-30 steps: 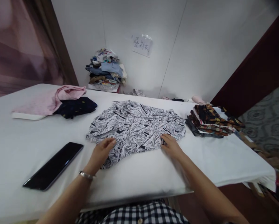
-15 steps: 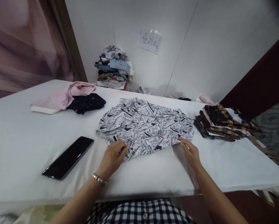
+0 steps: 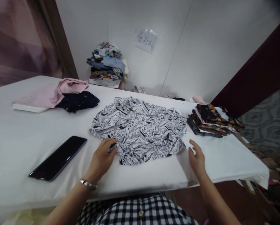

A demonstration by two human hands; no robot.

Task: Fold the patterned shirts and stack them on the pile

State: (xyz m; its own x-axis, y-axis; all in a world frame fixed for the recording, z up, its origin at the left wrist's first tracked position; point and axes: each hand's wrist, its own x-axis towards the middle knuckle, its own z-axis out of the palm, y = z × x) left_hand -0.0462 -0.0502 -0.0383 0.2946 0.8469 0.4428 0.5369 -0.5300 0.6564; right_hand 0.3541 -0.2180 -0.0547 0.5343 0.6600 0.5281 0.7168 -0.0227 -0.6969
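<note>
Flanking shirt: phone, clothes stack

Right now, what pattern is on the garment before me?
The garment has a black-and-white newspaper print, clearest in the head view.

Both bare forearms come in from the near side, well apart, and slant inward toward the far side. The left forearm leans to the right, its hand back uppermost, fingers bent and pointing far and right – the thumb stands a little apart from them. The right forearm leans to the left, its wrist nearly straight; that hand is loosely curved, thumb and forefinger parted, fingertips pointing far and left – gripping nothing.
</note>
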